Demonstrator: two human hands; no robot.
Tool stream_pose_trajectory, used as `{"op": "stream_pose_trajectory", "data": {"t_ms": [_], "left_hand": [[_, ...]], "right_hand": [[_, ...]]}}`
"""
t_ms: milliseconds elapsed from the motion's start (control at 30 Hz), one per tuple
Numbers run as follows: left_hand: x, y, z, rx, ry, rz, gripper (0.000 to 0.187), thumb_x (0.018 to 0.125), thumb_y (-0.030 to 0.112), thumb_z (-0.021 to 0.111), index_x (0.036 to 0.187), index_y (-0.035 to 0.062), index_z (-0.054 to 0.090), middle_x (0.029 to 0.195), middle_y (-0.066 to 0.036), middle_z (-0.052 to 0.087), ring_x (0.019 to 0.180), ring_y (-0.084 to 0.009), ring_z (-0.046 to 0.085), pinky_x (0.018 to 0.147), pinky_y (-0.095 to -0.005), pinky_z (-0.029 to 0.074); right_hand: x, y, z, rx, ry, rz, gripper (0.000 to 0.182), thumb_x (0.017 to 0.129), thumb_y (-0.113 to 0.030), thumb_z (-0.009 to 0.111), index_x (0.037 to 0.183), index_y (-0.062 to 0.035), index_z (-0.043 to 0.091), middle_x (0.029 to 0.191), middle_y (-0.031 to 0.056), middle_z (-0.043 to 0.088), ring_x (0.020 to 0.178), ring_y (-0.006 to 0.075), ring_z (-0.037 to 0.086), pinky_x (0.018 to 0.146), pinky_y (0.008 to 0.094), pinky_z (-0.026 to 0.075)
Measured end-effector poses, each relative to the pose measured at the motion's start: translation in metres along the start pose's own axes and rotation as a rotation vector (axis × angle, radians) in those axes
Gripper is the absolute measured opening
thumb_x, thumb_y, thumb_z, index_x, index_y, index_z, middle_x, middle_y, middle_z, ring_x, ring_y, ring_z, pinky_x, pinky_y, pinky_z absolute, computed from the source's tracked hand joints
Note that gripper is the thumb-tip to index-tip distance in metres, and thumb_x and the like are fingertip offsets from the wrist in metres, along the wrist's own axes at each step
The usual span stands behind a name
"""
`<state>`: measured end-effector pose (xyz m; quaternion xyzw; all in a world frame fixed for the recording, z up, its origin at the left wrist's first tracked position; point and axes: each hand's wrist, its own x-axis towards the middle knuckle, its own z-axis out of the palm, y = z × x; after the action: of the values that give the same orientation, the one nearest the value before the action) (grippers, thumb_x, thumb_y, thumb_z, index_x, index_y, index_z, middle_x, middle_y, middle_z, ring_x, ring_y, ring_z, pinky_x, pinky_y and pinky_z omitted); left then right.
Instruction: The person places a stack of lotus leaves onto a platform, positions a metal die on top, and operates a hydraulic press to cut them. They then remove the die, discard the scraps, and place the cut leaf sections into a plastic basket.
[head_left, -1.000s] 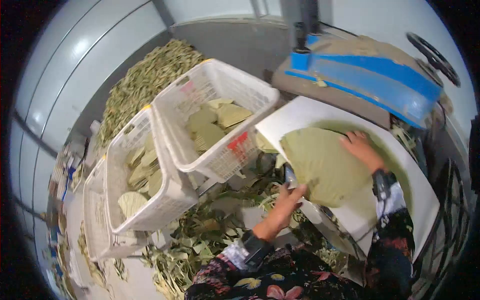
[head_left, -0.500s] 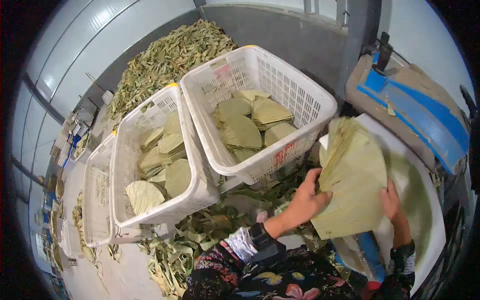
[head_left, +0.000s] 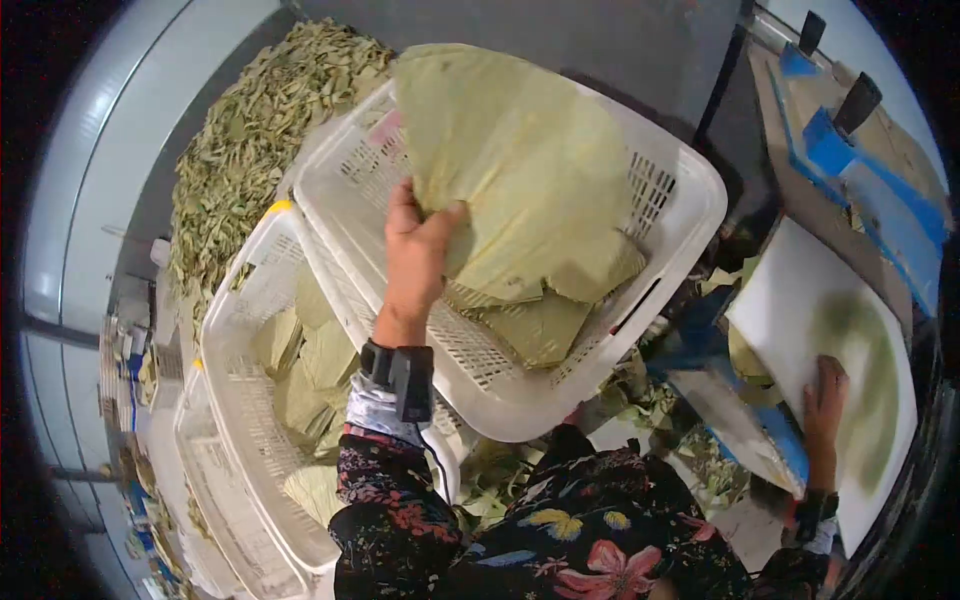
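My left hand (head_left: 418, 245) grips the left edge of a large, pale green stack of dried leaves (head_left: 520, 160), thumb on top. The stack is spread above the right-hand white plastic basket (head_left: 690, 190) and hides much of its inside. Below it, more leaf stacks (head_left: 540, 325) lie in that basket. At the right, my right hand (head_left: 826, 395) holds nothing and rests with its fingers stretched out on a white board (head_left: 785, 300), beside a green-stained patch.
A second white basket (head_left: 225, 330) with leaf stacks stands to the left, partly under the first one's rim, with another basket beyond it. Behind is a heap of loose leaves (head_left: 250, 150). Blue metal parts (head_left: 890, 220) flank the board; scattered leaves (head_left: 490, 485) lie on the floor.
My left hand has carried the leaf stack from above the white board over to the right basket. My right hand has let go of it and moved down onto the board. The view has shifted.
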<state>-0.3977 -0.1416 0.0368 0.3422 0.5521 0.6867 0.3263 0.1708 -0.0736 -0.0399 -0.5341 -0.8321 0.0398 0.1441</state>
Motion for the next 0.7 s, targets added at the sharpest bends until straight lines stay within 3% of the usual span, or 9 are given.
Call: {"op": "stream_pose_trajectory", "data": {"t_ms": [67,200,433,467,533,567,633,667,700], "left_hand": [[0.014,-0.018,-0.014,-0.021,0.119,0.053,0.042,0.079,0.002,0.057,0.119,0.0018,0.047,0.099,-0.006,0.057,0.08,-0.0143,0.053,0.068,-0.0278,0.045],[0.01,-0.047,-0.016,-0.11,0.159,-0.04,0.043,0.08,-0.001,0.056,0.12,-0.002,0.041,0.11,-0.011,0.054,0.094,-0.0188,0.054,0.083,-0.0297,0.044],[-0.042,-0.108,-0.015,-0.08,0.253,-0.301,0.045,0.082,0.003,0.055,0.123,-0.0043,0.039,0.111,-0.013,0.054,0.1,-0.0203,0.052,0.088,-0.0323,0.042],[-0.053,-0.124,-0.027,-0.074,0.24,-0.303,0.045,0.082,0.003,0.055,0.123,-0.0043,0.039,0.111,-0.013,0.054,0.1,-0.0203,0.052,0.088,-0.0323,0.042],[-0.075,-0.151,-0.058,0.074,-0.084,-0.63,0.048,0.084,0.006,0.054,0.127,-0.0056,0.036,0.117,-0.015,0.05,0.107,-0.0217,0.049,0.093,-0.0337,0.039],[-0.083,-0.158,-0.072,0.082,-0.099,-0.634,0.048,0.084,0.006,0.054,0.127,-0.0056,0.036,0.117,-0.015,0.05,0.107,-0.0217,0.049,0.093,-0.0337,0.039],[-0.091,-0.155,-0.082,0.591,-0.186,-0.331,0.053,0.085,0.009,0.054,0.131,-0.0067,0.032,0.126,-0.018,0.043,0.113,-0.0244,0.047,0.097,-0.0349,0.036],[-0.093,-0.15,-0.074,0.595,-0.206,-0.331,0.053,0.085,0.009,0.054,0.131,-0.0067,0.032,0.126,-0.018,0.043,0.113,-0.0244,0.047,0.097,-0.0349,0.036],[-0.09,-0.121,-0.044,0.376,-0.071,-0.348,0.052,0.086,0.008,0.053,0.131,-0.0065,0.032,0.128,-0.018,0.04,0.114,-0.0249,0.047,0.098,-0.0351,0.036]], "right_hand": [[-0.001,0.007,0.004,-0.008,-0.023,0.018,0.045,0.083,-0.018,0.053,0.124,-0.0014,0.048,0.129,0.0193,0.043,0.119,0.0365,0.039,0.102,0.0441,0.031],[-0.003,0.006,0.008,-0.079,0.055,0.009,0.045,0.081,-0.013,0.054,0.123,-0.0011,0.048,0.127,0.0183,0.044,0.119,0.0354,0.04,0.103,0.0431,0.031],[0.0,-0.006,0.0,-0.044,0.048,0.032,0.044,0.079,-0.008,0.054,0.122,-0.002,0.048,0.125,0.0187,0.046,0.118,0.036,0.041,0.102,0.042,0.031],[0.001,-0.008,-0.001,-0.043,0.05,0.045,0.044,0.079,-0.008,0.054,0.122,-0.002,0.048,0.125,0.0187,0.046,0.118,0.036,0.041,0.102,0.042,0.031],[0.001,-0.009,-0.001,0.007,0.101,0.001,0.042,0.078,-0.006,0.054,0.12,-0.0019,0.049,0.122,0.0189,0.047,0.115,0.0367,0.043,0.101,0.0422,0.033],[0.002,-0.01,-0.001,0.008,0.102,0.018,0.042,0.078,-0.006,0.054,0.12,-0.0019,0.049,0.122,0.0189,0.047,0.115,0.0367,0.043,0.101,0.0422,0.033],[0.005,-0.01,-0.002,0.042,0.062,0.055,0.041,0.078,-0.005,0.055,0.118,-0.0013,0.049,0.121,0.0189,0.048,0.113,0.0369,0.044,0.099,0.0423,0.035],[0.003,-0.008,-0.001,0.041,0.064,0.075,0.041,0.078,-0.005,0.055,0.118,-0.0013,0.049,0.121,0.0189,0.048,0.113,0.0369,0.044,0.099,0.0423,0.035],[0.002,-0.005,0.004,0.071,0.103,0.055,0.041,0.077,-0.005,0.056,0.118,-0.0015,0.05,0.12,0.0186,0.048,0.114,0.0366,0.044,0.099,0.0422,0.035]]}}
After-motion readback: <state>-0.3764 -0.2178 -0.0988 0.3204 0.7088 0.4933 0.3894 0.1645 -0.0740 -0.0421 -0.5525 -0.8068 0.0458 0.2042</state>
